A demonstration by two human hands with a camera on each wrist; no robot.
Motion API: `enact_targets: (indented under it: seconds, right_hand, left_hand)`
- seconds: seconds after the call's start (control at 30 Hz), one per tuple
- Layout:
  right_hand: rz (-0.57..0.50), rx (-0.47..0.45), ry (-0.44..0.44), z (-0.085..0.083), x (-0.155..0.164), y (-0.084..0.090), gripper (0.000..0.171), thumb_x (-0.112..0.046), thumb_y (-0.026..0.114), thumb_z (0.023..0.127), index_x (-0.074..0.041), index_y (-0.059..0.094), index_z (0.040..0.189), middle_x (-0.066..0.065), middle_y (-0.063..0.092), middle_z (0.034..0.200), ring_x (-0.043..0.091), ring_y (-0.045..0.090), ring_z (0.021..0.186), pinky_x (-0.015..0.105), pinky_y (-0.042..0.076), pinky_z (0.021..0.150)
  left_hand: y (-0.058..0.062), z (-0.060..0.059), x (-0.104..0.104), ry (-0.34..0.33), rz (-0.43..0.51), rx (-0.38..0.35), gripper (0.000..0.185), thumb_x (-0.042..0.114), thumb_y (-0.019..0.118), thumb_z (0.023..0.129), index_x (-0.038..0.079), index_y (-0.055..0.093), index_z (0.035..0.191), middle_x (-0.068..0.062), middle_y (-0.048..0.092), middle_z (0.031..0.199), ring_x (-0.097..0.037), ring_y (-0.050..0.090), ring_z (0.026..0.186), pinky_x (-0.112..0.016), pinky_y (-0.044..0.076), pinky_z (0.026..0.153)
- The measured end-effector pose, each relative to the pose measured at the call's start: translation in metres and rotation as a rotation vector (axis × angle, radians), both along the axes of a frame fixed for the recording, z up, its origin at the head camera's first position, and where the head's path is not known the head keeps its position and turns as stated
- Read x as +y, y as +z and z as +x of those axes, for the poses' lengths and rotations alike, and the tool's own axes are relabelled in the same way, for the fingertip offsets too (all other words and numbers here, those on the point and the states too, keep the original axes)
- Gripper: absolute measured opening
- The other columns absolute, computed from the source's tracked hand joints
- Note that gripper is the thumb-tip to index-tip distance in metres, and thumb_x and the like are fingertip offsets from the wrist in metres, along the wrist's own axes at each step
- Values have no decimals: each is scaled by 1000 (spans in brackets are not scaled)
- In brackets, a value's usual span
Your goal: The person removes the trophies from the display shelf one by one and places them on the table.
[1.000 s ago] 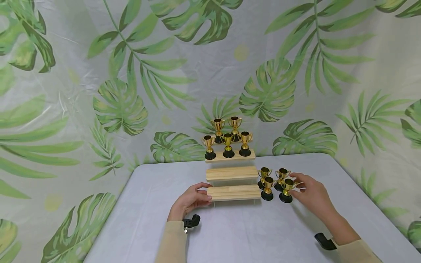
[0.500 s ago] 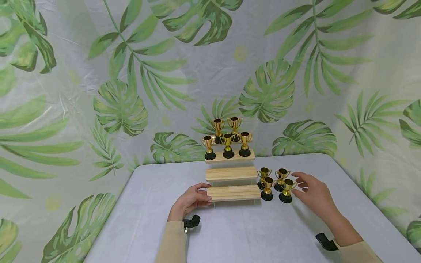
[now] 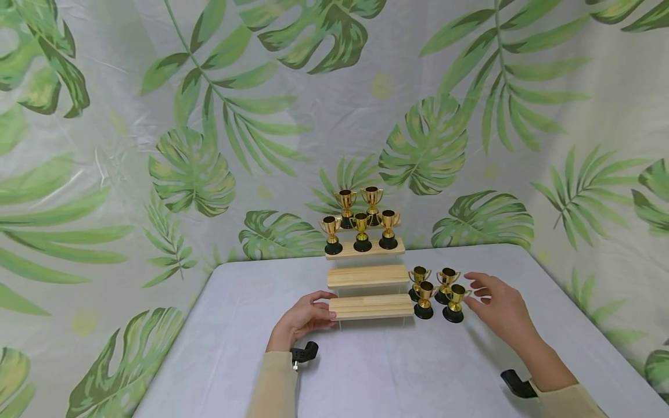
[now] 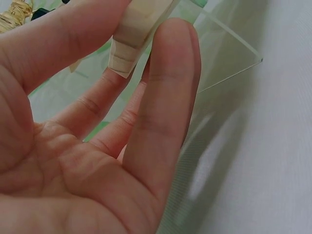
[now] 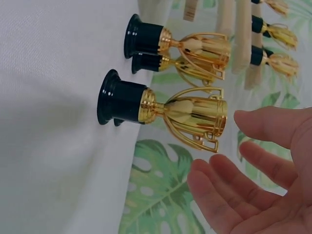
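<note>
Her left hand (image 3: 302, 321) grips the bottom wooden step (image 3: 372, 306); the right hand (image 3: 496, 307) hovers open, seemingly just clear of the nearest trophy (image 3: 455, 302).

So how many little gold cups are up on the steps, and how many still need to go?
Five cups already stand on the top step. The left hand grips the bottom step; the right hand is open beside the nearest cup, not touching. Four cups wait on the table; the middle step and bottom step are bare.
</note>
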State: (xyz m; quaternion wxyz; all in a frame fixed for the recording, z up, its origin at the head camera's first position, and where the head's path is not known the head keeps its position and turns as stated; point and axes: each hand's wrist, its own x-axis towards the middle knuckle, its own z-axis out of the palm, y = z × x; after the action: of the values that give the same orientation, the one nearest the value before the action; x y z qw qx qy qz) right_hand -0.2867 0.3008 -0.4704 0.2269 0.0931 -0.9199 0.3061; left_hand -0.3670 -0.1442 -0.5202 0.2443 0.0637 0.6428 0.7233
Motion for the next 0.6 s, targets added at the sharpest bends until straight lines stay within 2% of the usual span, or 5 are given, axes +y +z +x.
enact_targets:
  seconds: [0.6]
  right_hand:
    - [-30,6,-2,3,-6,8,48,-10,76,89,-8,60,134,15,67,109,36,67,96,51,58,80]
  left_hand:
    - [-2,1,0,8,6,10,58,-1,78,82,2,55,135,-21,66,111,-25,70,91,-38,60,80]
